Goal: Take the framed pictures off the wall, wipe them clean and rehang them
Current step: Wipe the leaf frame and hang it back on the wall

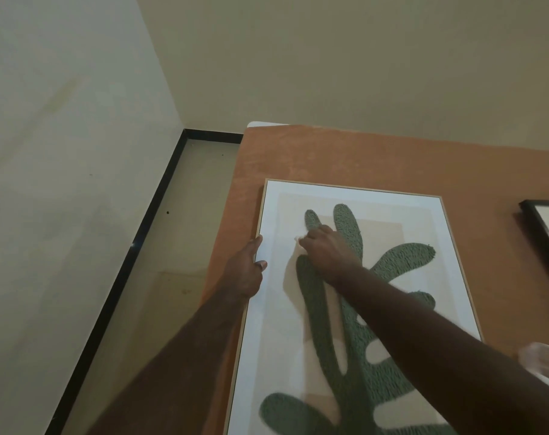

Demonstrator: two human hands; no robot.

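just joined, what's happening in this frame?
A person is wiping a large light-wood-framed picture of a green plant shape, which lies flat on an orange-brown cloth-covered surface. The left hand steadies the frame's left edge, thumb on the white border. The right hand presses a small pale cloth, mostly hidden, near the top. A second, black-framed picture lies to the right.

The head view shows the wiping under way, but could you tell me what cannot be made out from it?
- The wipe under the right hand: only a pale corner shows, the fingers hide the rest.
- The black-framed picture: cut off by the right edge.
- The pale translucent thing at lower right: blurred, cropped, unidentifiable.
- The light-framed picture: its lower end is cut off by the bottom edge.
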